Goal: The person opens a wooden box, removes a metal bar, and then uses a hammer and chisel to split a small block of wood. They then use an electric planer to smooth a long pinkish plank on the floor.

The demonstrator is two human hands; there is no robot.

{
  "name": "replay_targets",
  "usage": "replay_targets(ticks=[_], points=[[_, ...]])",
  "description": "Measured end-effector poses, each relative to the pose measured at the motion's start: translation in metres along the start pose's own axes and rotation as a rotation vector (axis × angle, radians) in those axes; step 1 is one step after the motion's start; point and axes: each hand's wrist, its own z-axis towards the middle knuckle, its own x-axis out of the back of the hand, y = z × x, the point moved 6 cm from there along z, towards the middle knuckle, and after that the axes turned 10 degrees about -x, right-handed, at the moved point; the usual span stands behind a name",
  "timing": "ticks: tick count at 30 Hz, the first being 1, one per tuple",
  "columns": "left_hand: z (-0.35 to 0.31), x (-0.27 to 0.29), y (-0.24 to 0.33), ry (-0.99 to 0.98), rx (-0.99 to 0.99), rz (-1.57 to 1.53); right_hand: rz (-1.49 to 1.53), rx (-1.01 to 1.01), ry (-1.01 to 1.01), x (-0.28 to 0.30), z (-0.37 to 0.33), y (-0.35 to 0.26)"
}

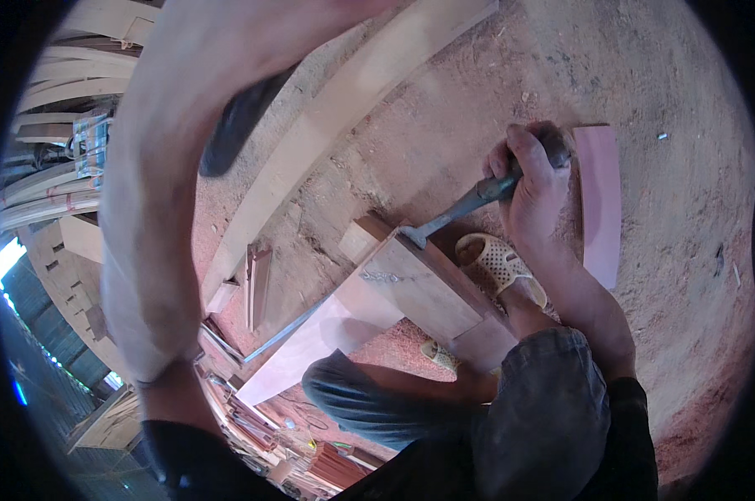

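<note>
My right hand point(532, 171) is closed round the handle of a chisel point(457, 213), which slants down to the left. Its blade end rests at the far end of a wooden beam point(431, 292), close to its top edge. Small marks or shavings show on that face of the beam. My left forearm point(156, 192) rises large and blurred along the left and bends across the top, with the hand beyond the picture's edge. Under the beam lies a pale pinkish board point(319, 342). A short wood block point(363, 240) sits against the beam's far end.
A long curved plank point(310, 134) crosses the dusty ground on the left. A pinkish board point(598, 204) lies right of my hand. My foot in a cream perforated shoe point(498, 265) is beside the beam. Stacked timber point(60, 179) stands far left; wood strips point(335, 468) lie below.
</note>
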Motion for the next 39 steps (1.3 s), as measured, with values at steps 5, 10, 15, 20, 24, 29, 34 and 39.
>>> replay_targets(ticks=[5,10,15,20,24,29,34,39], points=[[0.036,-0.024,0.005,-0.794,0.119,0.011,-0.012,-0.016,0.091,0.002,0.008,0.01],[0.037,-0.037,0.02,-0.652,-0.25,0.465,0.081,-0.09,0.052,0.009,0.019,0.02],[0.026,-0.012,0.018,-0.067,-0.342,0.391,0.139,-0.14,0.012,0.004,0.02,0.021],[0.041,-0.059,-0.017,-0.653,-0.462,0.391,0.093,-0.155,0.063,-0.003,0.025,0.022],[0.056,-0.077,-0.025,-0.752,-0.394,0.478,0.14,-0.152,0.102,0.004,0.032,0.028],[0.077,-0.03,-0.003,-0.71,-0.482,0.236,0.124,-0.29,0.084,0.014,0.035,0.041],[0.063,-0.073,-0.028,-0.841,-0.397,0.196,0.13,-0.268,0.086,0.013,0.045,0.045],[0.028,-0.121,-0.078,-0.628,-0.332,0.092,0.166,-0.354,0.154,0.028,0.051,0.058]])
